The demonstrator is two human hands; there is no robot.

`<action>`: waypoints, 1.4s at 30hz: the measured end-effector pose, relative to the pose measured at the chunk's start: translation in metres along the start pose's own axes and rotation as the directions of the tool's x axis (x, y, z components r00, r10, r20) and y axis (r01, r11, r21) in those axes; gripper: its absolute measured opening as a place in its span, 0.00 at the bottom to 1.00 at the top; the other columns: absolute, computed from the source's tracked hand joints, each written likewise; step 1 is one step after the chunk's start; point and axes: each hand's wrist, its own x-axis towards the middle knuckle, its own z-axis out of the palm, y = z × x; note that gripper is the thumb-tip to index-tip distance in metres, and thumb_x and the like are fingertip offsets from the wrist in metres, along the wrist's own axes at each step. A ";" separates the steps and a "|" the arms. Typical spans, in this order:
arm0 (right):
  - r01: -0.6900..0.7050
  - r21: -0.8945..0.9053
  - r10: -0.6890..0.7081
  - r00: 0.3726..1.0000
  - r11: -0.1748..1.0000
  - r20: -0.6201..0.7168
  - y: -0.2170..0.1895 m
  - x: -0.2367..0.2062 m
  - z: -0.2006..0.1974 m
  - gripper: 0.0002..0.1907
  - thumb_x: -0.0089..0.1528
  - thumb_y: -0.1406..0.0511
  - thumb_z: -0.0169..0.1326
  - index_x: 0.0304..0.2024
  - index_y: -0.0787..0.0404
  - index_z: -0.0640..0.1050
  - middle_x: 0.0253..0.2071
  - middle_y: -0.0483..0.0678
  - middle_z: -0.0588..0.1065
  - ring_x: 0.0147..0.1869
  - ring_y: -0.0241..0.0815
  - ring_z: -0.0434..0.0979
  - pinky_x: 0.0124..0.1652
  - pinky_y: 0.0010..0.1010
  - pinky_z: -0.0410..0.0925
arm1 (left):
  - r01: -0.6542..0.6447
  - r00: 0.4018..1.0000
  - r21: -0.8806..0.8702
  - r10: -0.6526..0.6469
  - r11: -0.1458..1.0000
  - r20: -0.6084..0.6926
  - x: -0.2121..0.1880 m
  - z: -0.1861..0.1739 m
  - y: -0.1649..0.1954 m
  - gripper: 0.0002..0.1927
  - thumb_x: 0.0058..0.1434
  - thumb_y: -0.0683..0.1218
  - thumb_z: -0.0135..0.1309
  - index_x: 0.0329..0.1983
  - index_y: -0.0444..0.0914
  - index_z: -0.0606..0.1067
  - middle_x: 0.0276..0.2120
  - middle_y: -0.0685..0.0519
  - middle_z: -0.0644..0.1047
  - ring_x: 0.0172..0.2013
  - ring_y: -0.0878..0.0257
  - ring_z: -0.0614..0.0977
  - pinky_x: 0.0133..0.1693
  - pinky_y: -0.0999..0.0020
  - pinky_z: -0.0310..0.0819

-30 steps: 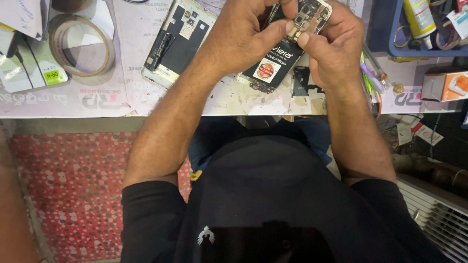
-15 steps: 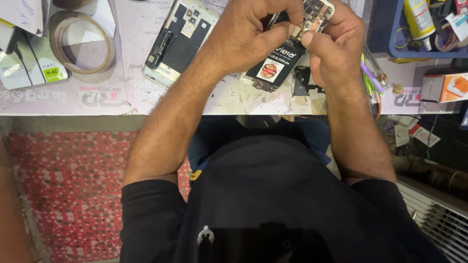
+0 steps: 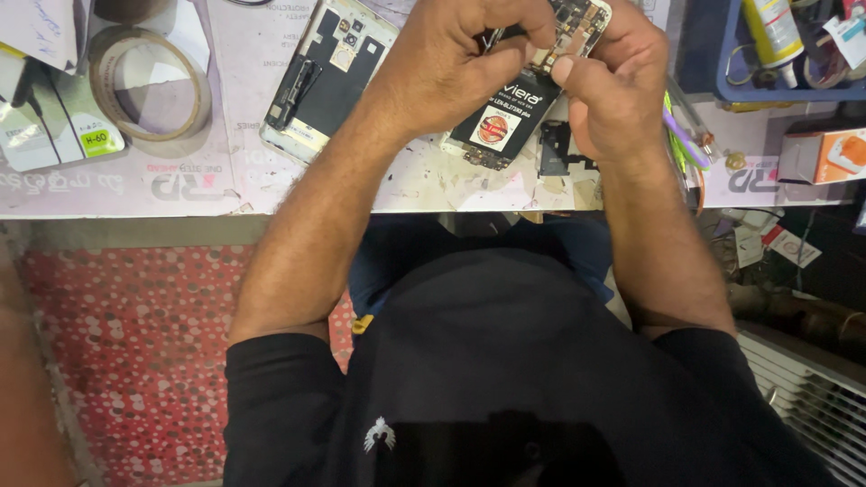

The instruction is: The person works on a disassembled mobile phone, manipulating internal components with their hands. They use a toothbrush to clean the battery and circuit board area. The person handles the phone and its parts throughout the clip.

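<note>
An opened phone [image 3: 523,99] with a black battery and bare circuit board is held tilted over the workbench [image 3: 424,185]. My left hand [image 3: 451,63] grips its left side, and thin metal tweezers [image 3: 489,38] poke out between the fingers. My right hand [image 3: 613,77] pinches the top of the phone by the circuit board. A second phone back shell [image 3: 327,77], empty and dark inside, lies flat on the bench left of my left forearm. A small black part [image 3: 555,149] lies on the bench under the held phone.
A roll of clear tape [image 3: 149,86] and small packets [image 3: 54,126] lie at the bench's left. A blue tray [image 3: 713,72] with a glue bottle [image 3: 771,32] stands at the top right, an orange box [image 3: 825,153] below it. Red dotted floor lies lower left.
Both hands and the phone stay in nearly the same place; my fingers have shifted slightly at the phone's top end.
</note>
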 end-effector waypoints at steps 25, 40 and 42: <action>-0.010 -0.022 0.011 0.999 1.000 0.033 0.000 0.000 -0.001 0.11 0.66 0.74 0.60 0.51 0.69 0.77 0.46 0.49 0.79 0.49 0.35 0.79 0.54 0.26 0.72 | 0.079 0.996 0.085 -0.081 0.993 0.022 -0.001 0.000 0.001 0.09 0.62 0.33 0.56 0.40 0.39 0.80 0.28 0.60 0.77 0.24 0.75 0.72 0.25 0.77 0.62; 0.000 -0.050 0.001 0.999 0.999 0.032 0.002 -0.001 -0.004 0.15 0.66 0.76 0.58 0.56 0.68 0.76 0.47 0.49 0.80 0.49 0.35 0.80 0.55 0.26 0.72 | 0.098 0.995 0.104 -0.099 0.990 0.009 -0.002 0.002 0.001 0.09 0.63 0.33 0.58 0.41 0.40 0.80 0.29 0.61 0.78 0.24 0.77 0.73 0.25 0.80 0.64; 0.003 -0.057 -0.002 1.000 0.998 0.027 0.002 -0.001 -0.005 0.16 0.66 0.76 0.58 0.56 0.68 0.76 0.48 0.49 0.80 0.50 0.35 0.80 0.55 0.26 0.73 | 0.105 0.994 0.089 -0.106 0.991 0.007 -0.002 0.002 0.001 0.09 0.63 0.33 0.58 0.41 0.40 0.79 0.30 0.61 0.78 0.24 0.77 0.73 0.25 0.80 0.64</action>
